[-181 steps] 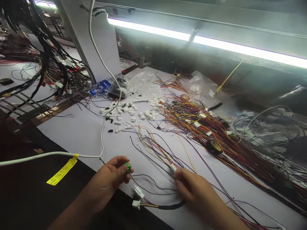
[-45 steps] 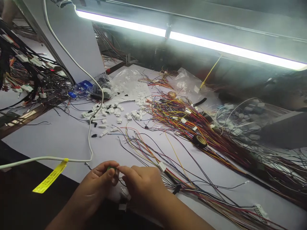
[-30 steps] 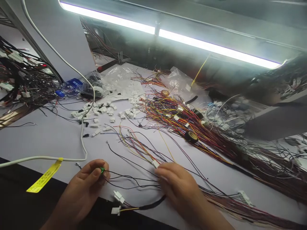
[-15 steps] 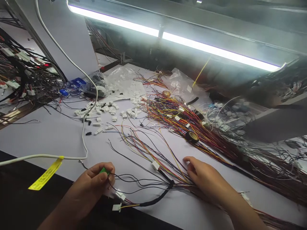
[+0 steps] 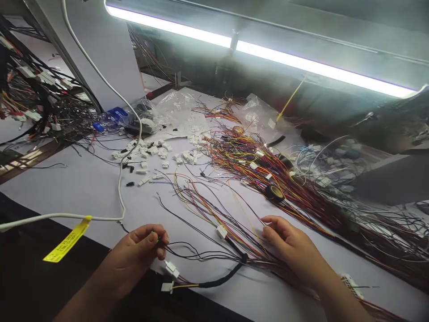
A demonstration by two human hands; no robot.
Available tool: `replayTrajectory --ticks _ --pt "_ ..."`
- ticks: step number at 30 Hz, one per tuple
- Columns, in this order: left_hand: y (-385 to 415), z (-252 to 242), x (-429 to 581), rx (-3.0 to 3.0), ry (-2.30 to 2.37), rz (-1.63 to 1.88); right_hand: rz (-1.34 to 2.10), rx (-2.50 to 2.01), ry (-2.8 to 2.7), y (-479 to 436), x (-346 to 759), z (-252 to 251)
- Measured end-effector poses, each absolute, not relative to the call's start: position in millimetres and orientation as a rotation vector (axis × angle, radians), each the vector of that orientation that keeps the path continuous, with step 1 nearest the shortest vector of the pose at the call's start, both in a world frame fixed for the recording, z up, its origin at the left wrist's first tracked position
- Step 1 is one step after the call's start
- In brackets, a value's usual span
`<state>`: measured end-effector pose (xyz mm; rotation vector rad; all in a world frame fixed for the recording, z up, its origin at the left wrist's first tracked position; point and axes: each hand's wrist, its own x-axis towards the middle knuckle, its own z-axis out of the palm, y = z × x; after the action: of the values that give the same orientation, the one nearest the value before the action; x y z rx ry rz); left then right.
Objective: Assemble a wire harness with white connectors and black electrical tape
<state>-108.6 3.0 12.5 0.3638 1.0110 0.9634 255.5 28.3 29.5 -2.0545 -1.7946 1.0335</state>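
My left hand [image 5: 142,248], at the front edge of the table, pinches a small green connector [image 5: 158,237] mostly hidden by the fingers. Thin black wires [image 5: 187,256] run from it to a black-taped junction [image 5: 244,258] of a wire harness. My right hand [image 5: 286,241] is over the harness's multicoloured wires, thumb and forefinger closed on a thin dark wire [image 5: 250,206]. Two white connectors [image 5: 172,269] lie near my left hand on short branches, one sleeved in black. Another white connector [image 5: 221,231] rests among the loose wires between my hands.
Several loose white connector housings [image 5: 164,156] are scattered behind the harness. A thick bundle of wires [image 5: 254,165] with a roll of black tape [image 5: 275,193] stretches along the right. A white cable [image 5: 122,192] with a yellow tag [image 5: 69,241] hangs at left, below a lamp [image 5: 174,30].
The view has shifted slightly. My left fingers have turned and cover more of the green connector. My right thumb and forefinger have closed on the dark wire, drawing it away from the yellow one.
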Motion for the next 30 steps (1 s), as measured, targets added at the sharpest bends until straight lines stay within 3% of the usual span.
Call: replayTrajectory --ticks 2,8,14,27,30 --pt "2 12 -110 0.368 0.983 0.936 0.962 -2.053 -1.798 32 254 28" --pt "5 13 -108 0.416 0.97 0.911 0.329 -1.872 -2.024 39 249 29" --pt "2 8 -111 0.495 0.893 0.87 0.84 -1.776 -2.4 20 220 39" --pt "-1 2 -110 0.565 0.998 0.84 0.822 -1.635 -2.471 -11 207 20" --pt "-1 4 -108 0.598 1.033 0.868 0.683 -1.637 -2.42 -12 201 16"
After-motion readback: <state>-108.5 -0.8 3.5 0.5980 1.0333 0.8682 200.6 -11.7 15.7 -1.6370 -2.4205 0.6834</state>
